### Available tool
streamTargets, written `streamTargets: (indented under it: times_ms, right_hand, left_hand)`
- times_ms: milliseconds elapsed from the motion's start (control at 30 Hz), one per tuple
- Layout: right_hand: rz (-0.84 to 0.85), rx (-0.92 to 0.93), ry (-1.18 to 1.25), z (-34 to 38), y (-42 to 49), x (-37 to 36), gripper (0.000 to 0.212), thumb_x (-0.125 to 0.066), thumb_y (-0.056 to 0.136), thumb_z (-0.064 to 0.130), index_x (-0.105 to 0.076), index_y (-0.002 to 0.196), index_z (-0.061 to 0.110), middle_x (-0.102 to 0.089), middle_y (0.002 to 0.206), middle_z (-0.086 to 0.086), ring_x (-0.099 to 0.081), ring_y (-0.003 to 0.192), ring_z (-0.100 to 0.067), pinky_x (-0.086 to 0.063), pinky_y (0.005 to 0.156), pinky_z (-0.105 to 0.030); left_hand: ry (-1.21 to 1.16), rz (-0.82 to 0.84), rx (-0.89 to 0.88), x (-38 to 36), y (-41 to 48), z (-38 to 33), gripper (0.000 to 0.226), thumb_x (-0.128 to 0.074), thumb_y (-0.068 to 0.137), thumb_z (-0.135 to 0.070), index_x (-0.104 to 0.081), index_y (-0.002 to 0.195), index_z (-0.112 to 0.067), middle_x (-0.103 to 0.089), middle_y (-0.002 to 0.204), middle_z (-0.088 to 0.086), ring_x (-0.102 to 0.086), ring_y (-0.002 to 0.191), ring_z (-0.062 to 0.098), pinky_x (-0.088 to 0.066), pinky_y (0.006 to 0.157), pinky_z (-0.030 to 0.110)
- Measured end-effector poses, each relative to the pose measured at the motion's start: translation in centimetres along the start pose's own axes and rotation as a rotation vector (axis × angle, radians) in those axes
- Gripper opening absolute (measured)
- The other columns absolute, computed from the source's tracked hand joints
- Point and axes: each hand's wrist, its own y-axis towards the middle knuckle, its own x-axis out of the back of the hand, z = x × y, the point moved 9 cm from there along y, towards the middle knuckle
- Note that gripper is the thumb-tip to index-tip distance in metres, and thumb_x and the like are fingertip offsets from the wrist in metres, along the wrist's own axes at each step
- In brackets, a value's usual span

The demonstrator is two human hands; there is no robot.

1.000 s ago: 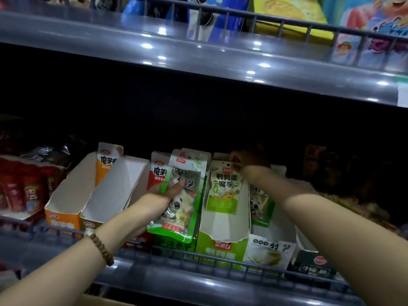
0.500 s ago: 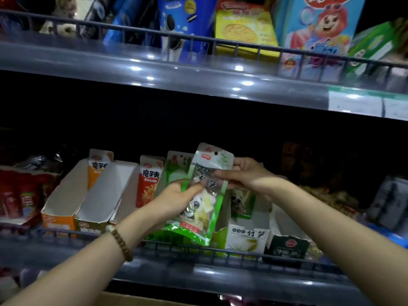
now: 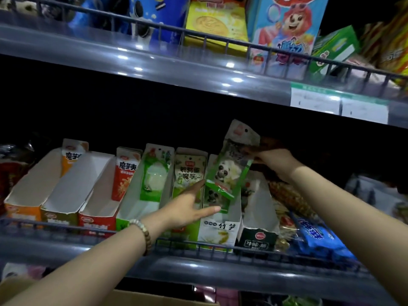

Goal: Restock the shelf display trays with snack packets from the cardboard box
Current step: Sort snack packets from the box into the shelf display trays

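Right hand (image 3: 273,161) pinches panda packet (image 3: 229,166) by its upper right edge. Packet tilted, top leaning toward right hand. Its lower end sits at mouth of white-green tray (image 3: 217,234), over second panda packet (image 3: 215,198) standing inside. Left hand (image 3: 189,208) flat, fingers straight, holds nothing; index tip right at held packet's lower left corner, contact unclear. Hands apart, packet between them. Cardboard box (image 3: 136,299) below left forearm, only top edge visible.
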Motion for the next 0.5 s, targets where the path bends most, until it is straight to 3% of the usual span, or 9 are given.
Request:
streamTargets:
  times_ms: [67,133,233,333,400,500]
  right_hand:
    - [0.014,0.067,-0.118,0.3,0.9,-1.3,0.043,-0.069,0.084,0.01,-0.058,0.124,0.001,-0.061,0.122,-0.011,-0.061,0.109,-0.026,-0.053,0.091,-0.036]
    - [0.047,0.157,-0.32,0.5,1.9,-2.7,0.036,-0.071,0.083,0.015,-0.064,0.115,0.001,-0.062,0.12,-0.013,-0.059,0.11,-0.027,-0.048,0.097,-0.04]
    - [0.063,0.158,-0.494,-0.8,2.7,-3.9,0.026,-0.073,0.082,0.021,-0.07,0.102,0.005,-0.067,0.108,-0.013,-0.063,0.101,-0.026,-0.051,0.088,-0.035]
    - [0.026,0.133,-0.496,-2.3,2.7,-3.9,0.018,-0.074,0.08,0.018,-0.069,0.095,0.009,-0.067,0.1,-0.012,-0.063,0.09,-0.024,-0.049,0.069,-0.023]
    - [-0.014,0.12,-0.453,-3.3,2.9,-3.6,0.012,-0.075,0.079,0.017,-0.065,0.085,0.015,-0.064,0.093,-0.008,-0.061,0.084,-0.022,-0.048,0.061,-0.019]
    - [-0.048,0.127,-0.468,-4.0,3.1,-3.5,0.024,-0.077,0.077,0.02,-0.054,0.071,0.024,-0.06,0.085,-0.004,-0.059,0.077,-0.02,-0.046,0.05,-0.015]
  left_hand:
    - [-0.032,0.014,-0.014,-0.2,0.0,0.1,0.094,-0.061,0.078,-0.058,-0.006,0.15,-0.034,-0.018,0.157,-0.006,-0.029,0.14,0.016,-0.031,0.108,0.024]
    - [-0.059,0.024,-0.018,-0.4,0.0,0.6,0.092,-0.064,0.079,-0.054,-0.008,0.149,-0.034,-0.02,0.156,-0.008,-0.032,0.138,0.014,-0.031,0.102,0.018]
    - [-0.079,0.031,-0.004,-0.6,-0.2,1.3,0.091,-0.064,0.079,-0.053,-0.009,0.149,-0.033,-0.022,0.155,-0.009,-0.044,0.126,0.007,-0.034,0.091,0.01]
    - [-0.088,0.031,-0.006,-0.8,0.0,1.7,0.09,-0.064,0.079,-0.053,-0.011,0.149,-0.033,-0.024,0.154,-0.009,-0.054,0.113,0.005,-0.039,0.086,0.01]
    - [-0.102,0.031,-0.007,-0.8,0.1,1.7,0.09,-0.065,0.079,-0.053,-0.012,0.149,-0.034,-0.027,0.153,-0.01,-0.054,0.111,0.005,-0.04,0.087,0.012]
    - [-0.114,0.026,0.003,-0.8,0.1,1.9,0.092,-0.065,0.076,-0.056,-0.012,0.148,-0.036,-0.031,0.151,-0.011,-0.053,0.113,0.004,-0.042,0.094,0.017]
